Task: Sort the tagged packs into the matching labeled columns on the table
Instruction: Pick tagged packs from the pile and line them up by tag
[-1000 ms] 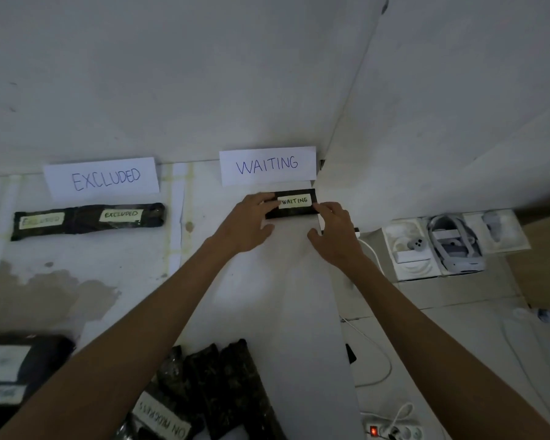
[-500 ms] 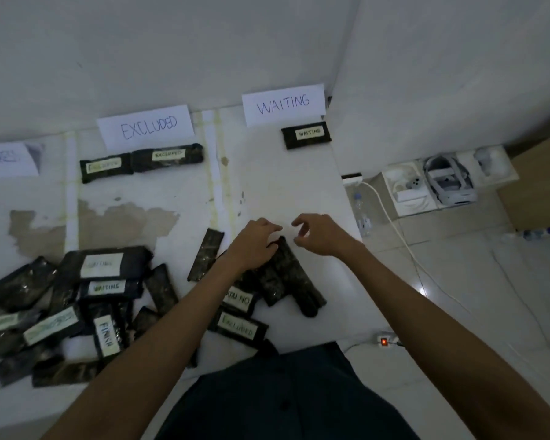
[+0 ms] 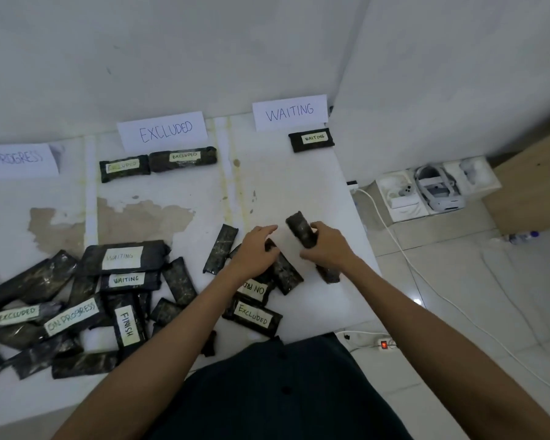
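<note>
My right hand (image 3: 326,246) grips a dark pack (image 3: 300,228) lifted off the table, its tag hidden. My left hand (image 3: 256,249) rests with relaxed fingers on another dark pack (image 3: 285,271) in the small heap below. A WAITING pack (image 3: 311,139) lies under the WAITING sign (image 3: 289,112). Two EXCLUDED packs (image 3: 158,163) lie under the EXCLUDED sign (image 3: 162,130). An ON PROGRESS sign (image 3: 18,160) sits at the far left. A large pile of tagged packs (image 3: 77,300) covers the near left of the table.
The white table (image 3: 292,188) ends at its right edge near my right hand. On the floor to the right lie a white box with a headset (image 3: 435,188), a white cable (image 3: 394,239) and a power strip (image 3: 383,344). A wall stands behind the signs.
My hands left the WAITING pack at the back and came to the near heap. My right hand has picked up a dark pack; the left has settled on another.
</note>
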### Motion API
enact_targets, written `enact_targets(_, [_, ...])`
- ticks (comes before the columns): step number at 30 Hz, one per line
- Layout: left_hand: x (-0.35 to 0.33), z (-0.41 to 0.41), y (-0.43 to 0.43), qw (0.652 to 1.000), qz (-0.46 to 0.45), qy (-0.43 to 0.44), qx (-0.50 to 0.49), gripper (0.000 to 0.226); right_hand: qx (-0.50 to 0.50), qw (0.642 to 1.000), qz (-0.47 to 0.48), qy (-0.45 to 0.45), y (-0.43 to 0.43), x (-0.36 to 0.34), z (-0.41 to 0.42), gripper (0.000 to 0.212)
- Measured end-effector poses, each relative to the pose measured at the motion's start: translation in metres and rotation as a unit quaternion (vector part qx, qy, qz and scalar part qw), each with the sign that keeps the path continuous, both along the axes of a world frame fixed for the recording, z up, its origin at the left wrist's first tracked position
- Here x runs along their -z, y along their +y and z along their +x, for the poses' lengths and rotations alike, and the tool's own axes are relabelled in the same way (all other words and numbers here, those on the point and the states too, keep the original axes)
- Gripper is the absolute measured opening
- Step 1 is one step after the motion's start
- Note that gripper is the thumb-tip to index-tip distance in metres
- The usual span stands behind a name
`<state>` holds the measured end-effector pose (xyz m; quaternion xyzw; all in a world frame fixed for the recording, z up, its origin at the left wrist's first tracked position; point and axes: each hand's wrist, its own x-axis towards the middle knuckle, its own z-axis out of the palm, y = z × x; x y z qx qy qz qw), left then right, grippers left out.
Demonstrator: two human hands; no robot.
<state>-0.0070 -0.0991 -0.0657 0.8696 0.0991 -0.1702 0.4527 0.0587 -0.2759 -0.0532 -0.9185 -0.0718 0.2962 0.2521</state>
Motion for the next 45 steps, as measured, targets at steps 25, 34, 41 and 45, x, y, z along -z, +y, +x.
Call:
enact_targets(25, [-0.028, 0.029, -0.001, 0.987, -0.093, -0.025, -0.127, 0.080, 0.169, 0.921, 0.315, 0.157, 0.055, -0.020, 0.043, 0.041])
enact_targets(34, [-0.020, 0.090, 0.043, 0.859, 0.381, -0.281, 0.195, 0.079, -0.090, 0.972, 0.203, 0.080, 0.067, -0.029, 0.114, 0.025])
enact_targets(41, [-0.008, 0.150, 0.070, 0.866, 0.386, -0.262, 0.179, 0.053, -0.101, 0.972, 0.196, 0.079, 0.089, -0.016, 0.175, 0.031])
enact_targets(45, [0.006, 0.176, 0.088, 0.898, 0.387, -0.171, 0.122, 0.053, 0.001, 0.985, 0.142, -0.095, 0.087, 0.008, 0.215, 0.028])
